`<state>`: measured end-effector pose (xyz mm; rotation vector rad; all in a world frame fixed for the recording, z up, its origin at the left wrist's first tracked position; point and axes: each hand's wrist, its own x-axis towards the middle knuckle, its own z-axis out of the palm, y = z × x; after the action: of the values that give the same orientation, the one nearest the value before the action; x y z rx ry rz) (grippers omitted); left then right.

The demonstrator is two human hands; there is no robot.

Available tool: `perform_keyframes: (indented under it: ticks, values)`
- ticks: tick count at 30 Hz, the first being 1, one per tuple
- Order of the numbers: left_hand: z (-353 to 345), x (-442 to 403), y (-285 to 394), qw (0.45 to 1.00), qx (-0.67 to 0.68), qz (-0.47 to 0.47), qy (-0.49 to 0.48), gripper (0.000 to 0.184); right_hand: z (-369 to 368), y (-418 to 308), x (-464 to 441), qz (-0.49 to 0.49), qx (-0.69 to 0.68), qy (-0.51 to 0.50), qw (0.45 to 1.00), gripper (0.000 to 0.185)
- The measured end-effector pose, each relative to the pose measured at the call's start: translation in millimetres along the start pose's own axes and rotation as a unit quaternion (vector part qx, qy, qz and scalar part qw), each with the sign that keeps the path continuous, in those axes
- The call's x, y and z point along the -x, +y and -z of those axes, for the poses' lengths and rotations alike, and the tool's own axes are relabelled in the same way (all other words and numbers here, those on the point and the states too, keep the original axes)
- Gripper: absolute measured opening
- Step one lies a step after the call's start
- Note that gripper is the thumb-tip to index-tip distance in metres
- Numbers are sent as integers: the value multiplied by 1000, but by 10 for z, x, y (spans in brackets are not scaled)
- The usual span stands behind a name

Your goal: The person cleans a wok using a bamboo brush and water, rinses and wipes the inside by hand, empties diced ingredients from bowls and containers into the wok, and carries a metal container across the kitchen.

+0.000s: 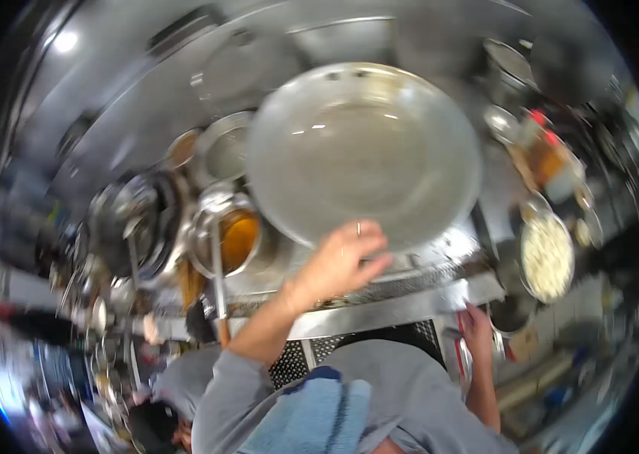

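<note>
My left hand (351,259) reaches over the near rim of a large, wide metal wok (282,181), with thumb and fingers apart and a ring on one finger. No object shows in it. The wok looks bare inside, with bright reflections on its surface. Low on the right, my right hand (477,331) is by the counter's front edge, its fingers curled. A red-edged, partly shiny thing (463,349) is against its left side; blur hides what it is and how it is gripped.
Left of the wok stand a pot of orange liquid (240,240) with a ladle (218,272), a metal pot (226,153) and a stack of dark pans (134,219). On the right are a bowl of pale chopped food (547,257) and red-capped bottles (550,155). Another person (157,424) is lower left.
</note>
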<state>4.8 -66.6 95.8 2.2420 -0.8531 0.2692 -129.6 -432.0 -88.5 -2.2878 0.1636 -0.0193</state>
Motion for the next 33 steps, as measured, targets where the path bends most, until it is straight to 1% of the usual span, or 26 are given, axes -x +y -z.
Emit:
perform_keyframes:
  ticks: [1,2,3,4,5,6,7,8,9,10,12,13,15,17,19,22,23,24,25,26,27,28,29,31,32,33]
  values:
    - [440,-176,-136,999,-40,-10,7,19,-21,104,95,4,-17,12,1000,30]
    - [754,-317,-331,989,-117,28,80,13,57,122,197,-27,8,-21,999,28]
    - [1075,-421,-589,977,-97,133,137,15,126,155,348,-64,37,-42,996,26]
    - [1399,-563,-944,960,-143,130,202,16,88,376,477,-61,74,-40,995,27]
    - [1735,-677,-1373,945,-182,134,236,17,36,690,623,-61,111,-34,991,28]
    - [2029,-766,-1694,924,-218,203,240,18,-17,1067,791,-45,111,-25,993,29]
    - [2330,-801,-2279,905,-274,218,244,24,-70,1451,985,-32,110,-16,993,31]
    - [2565,-825,-2657,886,-292,255,254,30,-107,1775,1177,-144,31,-39,988,32]
    - [2748,-843,-2970,865,-309,293,264,36,-143,2084,1363,-256,-39,-45,965,33]
    - [2874,-866,-3264,872,-231,324,286,44,-202,2476,1629,-228,-8,-40,973,32]
    - [3027,-956,-3659,858,-47,384,338,57,-303,3140,2102,-173,57,-24,983,32]
    - [3022,-1020,-3726,834,51,415,360,62,-270,3124,2209,-265,-28,-31,963,32]
    - [3002,-1228,-3827,815,88,445,361,72,-135,3025,2480,-441,-185,-21,878,33]
    - [3031,-1424,-3818,816,25,467,340,78,51,2138,2373,-476,-64,-77,874,28]
    - [3052,-1619,-3703,813,-82,486,310,81,-54,2248,2647,-458,-46,-31,887,25]
    - [2919,-2014,-3446,824,-230,475,205,82,-119,1957,2514,-530,-64,-53,844,36]
    - [2860,-2150,-3474,856,-166,450,193,83,-126,1813,2424,-552,-70,-65,828,40]
    - [2801,-2283,-3482,882,-100,423,181,83,-116,1829,2377,-473,22,-134,870,40]
    - [2530,-2376,-2983,884,-9,424,195,83,-105,1835,2326,-384,122,-183,897,39]
    - [2301,-2440,-2454,878,82,422,208,83,-260,2494,2445,-411,-44,-95,905,39]
    - [2301,-2475,-2469,880,95,420,201,83,-415,3180,2596,-419,-210,-4,883,38]
    - [2270,-2545,-2596,882,109,417,192,84,-266,2791,2283,-358,-38,-51,931,38]
    - [2203,-2598,-2636,884,125,413,181,84,-123,2481,1987,-294,147,-78,941,37]
    - [2135,-2534,-2674,917,22,373,139,84,112,1794,1516,-234,125,7,964,34]
    - [2077,-2497,-2651,930,-28,347,117,84,165,1831,1429,-230,130,18,964,34]
    - [1962,-2420,-2613,937,-70,316,130,82,199,1868,1387,-228,133,29,964,35]
